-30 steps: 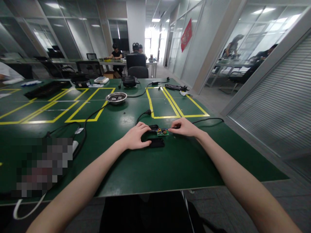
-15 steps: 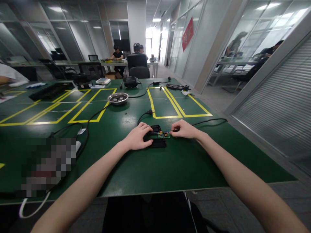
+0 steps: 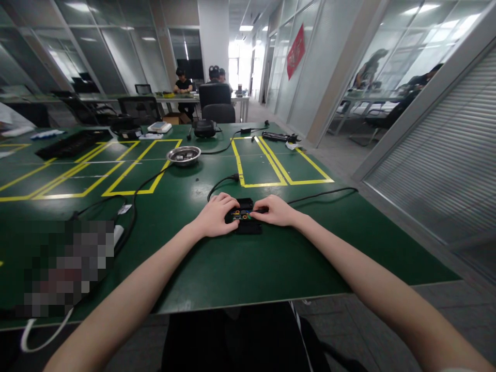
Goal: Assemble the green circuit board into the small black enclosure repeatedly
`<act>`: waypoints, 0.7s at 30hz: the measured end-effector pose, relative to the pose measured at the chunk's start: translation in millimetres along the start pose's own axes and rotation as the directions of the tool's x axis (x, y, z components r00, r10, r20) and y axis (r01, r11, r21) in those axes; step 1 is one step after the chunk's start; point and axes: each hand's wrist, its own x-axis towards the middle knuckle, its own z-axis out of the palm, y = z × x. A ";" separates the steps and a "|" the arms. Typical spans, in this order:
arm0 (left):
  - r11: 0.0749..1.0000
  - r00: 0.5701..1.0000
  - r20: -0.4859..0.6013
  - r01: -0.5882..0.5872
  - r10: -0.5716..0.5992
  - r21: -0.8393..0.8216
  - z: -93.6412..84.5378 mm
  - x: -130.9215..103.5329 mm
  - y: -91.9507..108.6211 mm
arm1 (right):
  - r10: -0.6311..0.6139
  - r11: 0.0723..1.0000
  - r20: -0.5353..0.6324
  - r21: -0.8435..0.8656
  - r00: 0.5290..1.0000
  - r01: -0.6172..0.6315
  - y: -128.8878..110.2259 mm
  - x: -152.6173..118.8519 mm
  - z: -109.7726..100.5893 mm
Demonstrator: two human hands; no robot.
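Note:
My left hand (image 3: 218, 216) rests on the table, thumb and fingers curved apart around the left end of a small green circuit board (image 3: 245, 216) with copper coils. Its fingertips are by the upper black casing half (image 3: 245, 202), its thumb by the lower black casing half (image 3: 249, 228). The board lies between these two halves. At the board's right end my right hand (image 3: 276, 211) is closed in a pinch on the end of a black cable (image 3: 313, 198), which trails off to the right. The fingers partly hide both the board and the cable end.
Beyond the hands lie a plug (image 3: 234, 177) on a cord and a metal bowl (image 3: 183, 156) with small parts. Yellow tape (image 3: 267, 184) marks rectangles on the green table. A blurred-out object (image 3: 70, 268) lies at left. People sit at a farther table.
My right hand has moved left with the cable end, and the board has slid left between the casing halves, closer to my left hand. The view has shifted slightly.

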 end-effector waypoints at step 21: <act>1.000 0.999 0.038 -0.019 0.019 -0.007 -4.9 -1.1 -7.8 | 0.026 0.997 -0.041 -0.074 0.999 -0.029 5.0 1.6 2.6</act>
